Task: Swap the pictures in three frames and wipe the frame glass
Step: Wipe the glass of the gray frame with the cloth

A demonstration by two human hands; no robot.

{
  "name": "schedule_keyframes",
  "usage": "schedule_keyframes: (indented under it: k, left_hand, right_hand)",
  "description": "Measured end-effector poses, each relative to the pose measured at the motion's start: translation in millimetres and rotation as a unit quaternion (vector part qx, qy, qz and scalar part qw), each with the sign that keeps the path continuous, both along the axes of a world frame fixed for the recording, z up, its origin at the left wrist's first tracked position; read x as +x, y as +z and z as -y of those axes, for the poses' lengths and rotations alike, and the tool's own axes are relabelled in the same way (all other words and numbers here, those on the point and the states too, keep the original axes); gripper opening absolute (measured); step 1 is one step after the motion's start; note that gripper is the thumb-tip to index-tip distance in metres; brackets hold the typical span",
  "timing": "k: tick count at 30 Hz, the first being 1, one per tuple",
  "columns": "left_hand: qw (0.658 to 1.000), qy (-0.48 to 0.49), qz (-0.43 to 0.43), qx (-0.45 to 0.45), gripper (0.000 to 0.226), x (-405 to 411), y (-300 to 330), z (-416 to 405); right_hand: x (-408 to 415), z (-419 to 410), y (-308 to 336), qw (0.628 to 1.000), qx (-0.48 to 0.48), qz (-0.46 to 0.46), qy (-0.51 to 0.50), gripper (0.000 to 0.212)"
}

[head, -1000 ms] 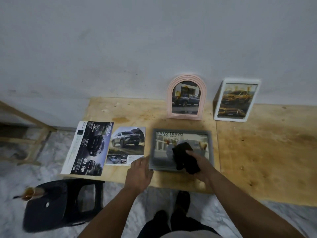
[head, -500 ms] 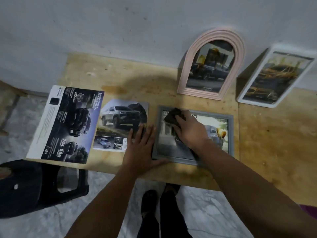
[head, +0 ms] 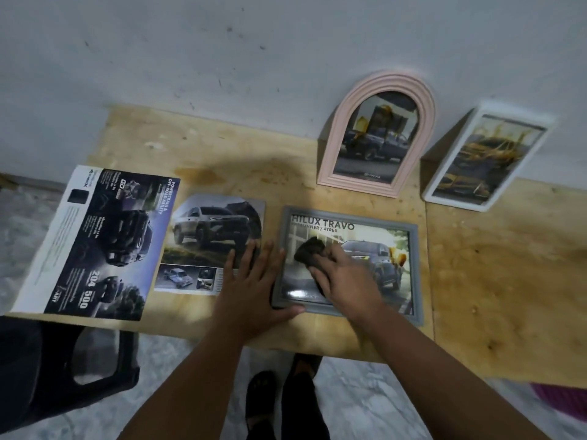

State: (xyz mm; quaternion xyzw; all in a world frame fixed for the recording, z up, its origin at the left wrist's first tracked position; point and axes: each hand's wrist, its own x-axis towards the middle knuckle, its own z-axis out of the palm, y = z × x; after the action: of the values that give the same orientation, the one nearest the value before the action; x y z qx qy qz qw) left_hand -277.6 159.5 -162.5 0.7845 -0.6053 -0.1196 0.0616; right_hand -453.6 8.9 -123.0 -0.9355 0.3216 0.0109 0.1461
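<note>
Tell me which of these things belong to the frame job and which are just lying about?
Job: grey frame, dark cloth under the right hand, left hand steadying it, pink frame, white frame, truck print, brochure.
Lying about: black stool, purple thing.

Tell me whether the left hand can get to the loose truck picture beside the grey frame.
Probably yes: the left hand lies flat on the wooden table, its fingertips already overlapping the loose truck picture, thumb against the grey rectangular frame. Nothing lies between.
</note>
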Motion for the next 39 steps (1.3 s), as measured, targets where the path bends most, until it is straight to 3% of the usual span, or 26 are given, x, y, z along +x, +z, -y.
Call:
schedule_keyframes:
  k: [6, 9, 12, 15, 17, 22, 25, 29, 33, 37, 39]
  left_hand:
    - [1.000, -0.003, -0.007, 0.002, 0.119, -0.1, 0.5, 1.6]
    - [1.000, -0.003, -0.009, -0.005, 0.120, -0.4, 0.1, 2.0]
    - [1.000, -0.002, -0.008, -0.001, 0.120, -0.5, 0.4, 2.5]
    - [1.000, -0.003, -0.006, 0.005, 0.120, -0.3, 0.4, 2.6]
    - [1.000, 0.001, -0.008, 0.000, 0.120, -0.1, 0.6, 2.7]
    - [1.000, 0.001, -0.007, 0.001, 0.120, -0.4, 0.5, 2.9]
    - [1.000, 0.000, -0.007, -0.001, 0.119, -0.2, 1.1, 3.0]
    - [1.000, 0.002, -0.010, -0.004, 0.119, -0.5, 1.5, 2.7]
    - [1.000, 0.002, -0.005, 0.005, 0.120, -0.1, 1.5, 3.4]
    - [1.000, 0.002, -0.006, 0.011, 0.120, -0.2, 1.8, 3.2]
    - [1.000, 0.003, -0.007, 0.011, 0.120, 0.0, 1.6, 3.8]
  right_hand:
    - [-13.7, -2.3, 15.3, 0.994, 0.092, -0.024, 0.058, 0.041]
    - [0.3, 20.2, 32.4, 0.988, 0.151, 0.040, 0.006, 0.033]
    - [20.8, 42.5, 41.1, 0.994, 0.056, 0.076, -0.052, 0.035]
    - [37.4, 46.4, 27.2, 0.999, -0.037, -0.025, -0.027, 0.039]
    - [41.9, 36.8, 14.5, 0.997, -0.032, -0.063, -0.014, 0.040]
    - [25.2, 1.9, 12.8, 0.998, -0.011, -0.058, 0.026, 0.039]
    - [10.1, -10.3, 17.7, 0.997, 0.066, -0.043, 0.022, 0.036]
    - [16.9, 14.7, 38.9, 0.970, 0.239, 0.023, -0.043, 0.028]
    - [35.5, 50.0, 47.6, 0.981, 0.105, 0.117, -0.110, 0.031]
    - [41.7, 40.8, 19.3, 0.999, -0.024, -0.045, -0.008, 0.035]
    - [36.5, 28.5, 5.8, 0.998, -0.021, -0.050, 0.011, 0.032]
